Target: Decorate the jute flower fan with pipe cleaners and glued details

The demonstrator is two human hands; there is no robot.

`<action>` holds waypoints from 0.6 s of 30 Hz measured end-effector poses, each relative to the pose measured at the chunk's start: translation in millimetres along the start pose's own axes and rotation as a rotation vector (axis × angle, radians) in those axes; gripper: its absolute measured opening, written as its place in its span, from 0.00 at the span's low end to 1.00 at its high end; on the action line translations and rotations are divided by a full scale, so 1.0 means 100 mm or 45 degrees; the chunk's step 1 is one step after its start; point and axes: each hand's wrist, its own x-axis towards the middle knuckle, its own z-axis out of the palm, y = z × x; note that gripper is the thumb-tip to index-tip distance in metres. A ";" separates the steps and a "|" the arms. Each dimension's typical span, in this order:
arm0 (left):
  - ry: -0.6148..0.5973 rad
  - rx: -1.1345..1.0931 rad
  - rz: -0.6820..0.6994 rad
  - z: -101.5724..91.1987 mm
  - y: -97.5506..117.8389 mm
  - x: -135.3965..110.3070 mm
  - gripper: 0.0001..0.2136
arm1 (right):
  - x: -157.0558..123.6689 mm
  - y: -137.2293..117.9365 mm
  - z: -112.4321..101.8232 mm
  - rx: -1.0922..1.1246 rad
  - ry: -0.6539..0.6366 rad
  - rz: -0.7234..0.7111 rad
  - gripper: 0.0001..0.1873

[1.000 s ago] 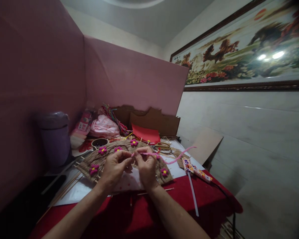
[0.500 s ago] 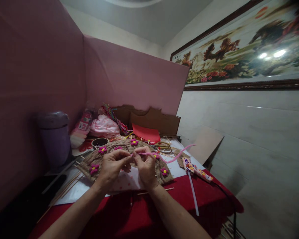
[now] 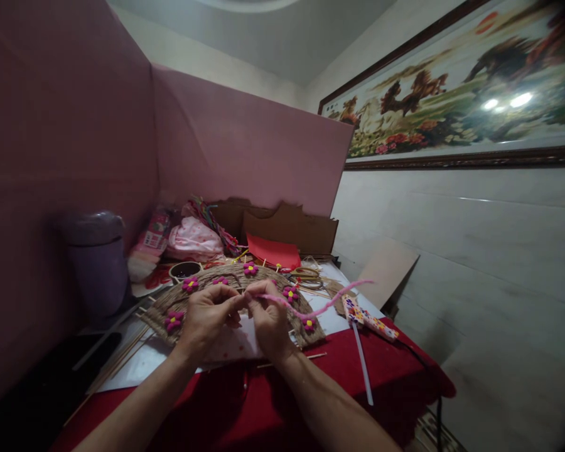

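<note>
A fuzzy pink pipe cleaner (image 3: 317,311) runs out to the right from between my fingers in a wavy curve, its far end loose in the air. My left hand (image 3: 208,314) pinches the near end, fingertips meeting those of my right hand (image 3: 268,319), which is closed on it too. What the fingertips cover is hidden. Below both hands lies a fan-shaped piece wound in brown twine (image 3: 162,307), with several magenta flowers with yellow centres, such as one flower (image 3: 174,321) at its left. A white cloth with reddish dots (image 3: 238,342) shows between my wrists.
A glue gun with a flowered pattern (image 3: 370,320) and a glue stick sits right, its black cord trailing off the red cloth. Behind are scissors (image 3: 304,274), red paper (image 3: 273,251) and a dark round dish (image 3: 185,270). A purple lidded container (image 3: 98,270) stands left; thin sticks (image 3: 122,358) lie nearby.
The pink pipe cleaner's free part now hangs lower and curves more near my right hand. My right hand has shifted slightly left and turned; the whole view has moved a little.
</note>
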 end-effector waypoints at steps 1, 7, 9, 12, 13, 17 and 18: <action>-0.002 0.001 -0.001 0.00 0.00 0.00 0.12 | 0.00 0.00 0.00 -0.011 0.003 -0.009 0.03; -0.070 -0.069 -0.072 -0.02 0.01 0.02 0.11 | -0.02 -0.01 0.02 -0.146 0.056 -0.082 0.03; -0.120 -0.090 -0.116 -0.04 0.00 0.03 0.11 | -0.01 -0.01 0.02 -0.136 0.069 -0.078 0.03; -0.173 -0.132 -0.163 -0.06 -0.02 0.05 0.11 | 0.01 0.02 0.03 -0.083 0.080 -0.052 0.03; -0.181 -0.157 -0.185 -0.07 -0.03 0.06 0.11 | 0.01 0.03 0.03 -0.074 0.087 -0.044 0.02; -0.207 -0.237 -0.279 -0.07 -0.05 0.09 0.12 | 0.02 0.04 0.06 -0.044 0.134 -0.025 0.02; -0.219 -0.243 -0.293 -0.07 -0.05 0.09 0.12 | 0.02 0.04 0.06 -0.042 0.144 -0.029 0.03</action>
